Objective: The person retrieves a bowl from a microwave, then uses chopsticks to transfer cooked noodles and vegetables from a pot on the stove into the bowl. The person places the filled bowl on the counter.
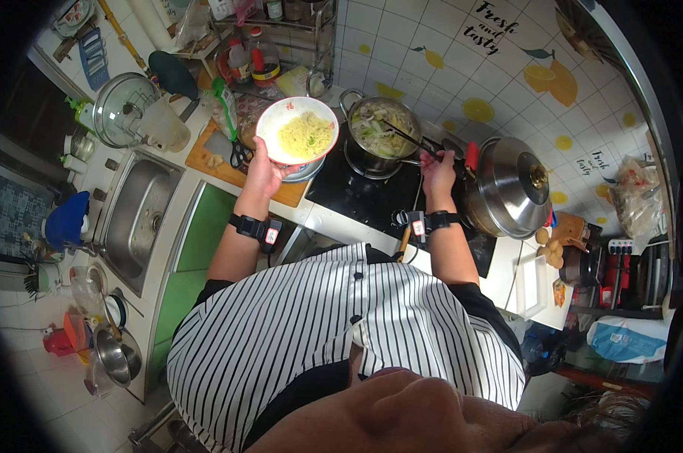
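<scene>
My left hand [267, 172] holds up a white bowl [269, 144] with a red rim, and yellow noodles [306, 136] lie in it. Below the bowl, a plate [307, 171] partly shows over the wooden cutting board [289, 192]. My right hand [439, 167] grips dark chopsticks [404, 135], whose tips reach into a steel pot [355, 105] on the stove. Noodles and pale green vegetables [378, 127] fill the pot.
A large lidded steel pot [505, 187] stands right of my right hand on the black cooktop [355, 195]. Scissors [241, 153] lie left of the bowl. Further left is the sink [140, 221]; sauce bottles [262, 59] stand behind.
</scene>
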`<state>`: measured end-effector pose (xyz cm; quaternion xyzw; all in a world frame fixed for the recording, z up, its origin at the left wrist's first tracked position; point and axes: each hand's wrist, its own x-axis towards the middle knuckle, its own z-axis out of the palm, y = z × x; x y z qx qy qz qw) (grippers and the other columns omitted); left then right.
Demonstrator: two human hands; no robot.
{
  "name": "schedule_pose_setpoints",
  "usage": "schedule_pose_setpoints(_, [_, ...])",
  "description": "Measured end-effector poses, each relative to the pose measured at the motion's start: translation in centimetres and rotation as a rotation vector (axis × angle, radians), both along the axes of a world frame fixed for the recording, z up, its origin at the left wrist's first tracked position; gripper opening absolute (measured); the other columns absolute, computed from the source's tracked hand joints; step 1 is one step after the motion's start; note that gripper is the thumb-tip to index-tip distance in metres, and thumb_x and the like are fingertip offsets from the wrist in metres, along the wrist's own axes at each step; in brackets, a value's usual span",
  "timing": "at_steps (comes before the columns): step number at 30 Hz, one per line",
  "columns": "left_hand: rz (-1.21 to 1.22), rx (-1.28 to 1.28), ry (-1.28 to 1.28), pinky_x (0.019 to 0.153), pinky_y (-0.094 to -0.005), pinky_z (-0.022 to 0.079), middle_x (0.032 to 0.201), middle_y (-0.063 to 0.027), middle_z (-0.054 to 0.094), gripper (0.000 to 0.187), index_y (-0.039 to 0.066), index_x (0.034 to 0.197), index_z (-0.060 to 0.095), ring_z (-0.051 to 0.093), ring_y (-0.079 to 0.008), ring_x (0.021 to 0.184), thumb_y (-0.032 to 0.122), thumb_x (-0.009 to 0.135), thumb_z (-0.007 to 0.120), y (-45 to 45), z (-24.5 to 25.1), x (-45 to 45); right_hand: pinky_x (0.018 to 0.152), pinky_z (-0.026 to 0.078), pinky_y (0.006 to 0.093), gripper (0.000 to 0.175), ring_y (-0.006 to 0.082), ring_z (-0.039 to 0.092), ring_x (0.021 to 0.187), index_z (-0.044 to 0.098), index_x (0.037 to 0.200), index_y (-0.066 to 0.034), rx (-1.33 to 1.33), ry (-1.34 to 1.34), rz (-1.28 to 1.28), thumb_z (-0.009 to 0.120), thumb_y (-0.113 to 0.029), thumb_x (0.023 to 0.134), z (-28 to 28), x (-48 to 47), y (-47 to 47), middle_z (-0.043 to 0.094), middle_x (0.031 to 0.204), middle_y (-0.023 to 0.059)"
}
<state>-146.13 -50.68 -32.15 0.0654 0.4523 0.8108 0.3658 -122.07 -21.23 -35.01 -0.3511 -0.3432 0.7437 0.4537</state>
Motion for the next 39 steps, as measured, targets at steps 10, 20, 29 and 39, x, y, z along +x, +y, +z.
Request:
schedule_pose_setpoints(10, [-0.04, -0.002, 0.005, 0.067, -0.0333, 0.06, 0.123, -0.0156, 0.058, 0.071, 0.004, 0.136, 0.038, 0.065, -0.0269, 0.099, 0.061, 0.095, 0.024, 0.8, 0.0, 0.0, 0.061, 0.044, 0.0282, 0.036, 0.0138, 0.056, 0.067, 0.052, 0.087, -0.0055, 0.788, -0.493, 0.157, 0.04, -0.037, 0.101, 6.7, 1.3, -0.7, 0.054, 0.074, 0.0033])
schedule_pose_setpoints(20, [-0.061, -0.039, 0.001, 0.072, -0.0372, 0.059, 0.127, -0.0139, 0.055, 0.069, 0.009, 0.137, 0.038, 0.063, -0.0266, 0.104, 0.062, 0.095, 0.023, 2.3, -0.5, 0.9, 0.069, 0.045, 0.0379, 0.013, 0.0351, 0.056, 0.078, 0.056, 0.09, -0.0009, 1.443, -0.546, 0.272, 0.054, -0.014, 0.091, 7.4, -3.0, -1.7, 0.057, 0.084, 0.0169])
schedule_pose_setpoints(29, [-0.123, -0.023, -0.013, 0.069, -0.0388, 0.059, 0.12, -0.0128, 0.059, 0.071, 0.007, 0.135, 0.039, 0.065, -0.0237, 0.099, 0.063, 0.094, 0.027, 3.1, -1.8, 2.3, 0.061, 0.046, 0.0365, 0.02, 0.0349, 0.057, 0.065, 0.058, 0.076, -0.0018, 1.381, -0.626, 0.012, 0.054, -0.016, 0.089, 6.8, -1.5, -1.3, 0.058, 0.07, 0.0146])
schedule_pose_setpoints(39, [-0.21, -0.102, -0.021, 0.074, -0.039, 0.058, 0.127, -0.0111, 0.054, 0.068, 0.011, 0.139, 0.036, 0.061, -0.0234, 0.106, 0.062, 0.095, 0.026, 4.6, -2.7, 3.7, 0.058, 0.048, 0.0291, 0.038, 0.0173, 0.059, 0.058, 0.053, 0.076, -0.0013, 0.844, -0.399, -0.11, 0.041, -0.029, 0.099, 5.9, 2.3, 0.0, 0.056, 0.067, 0.0079])
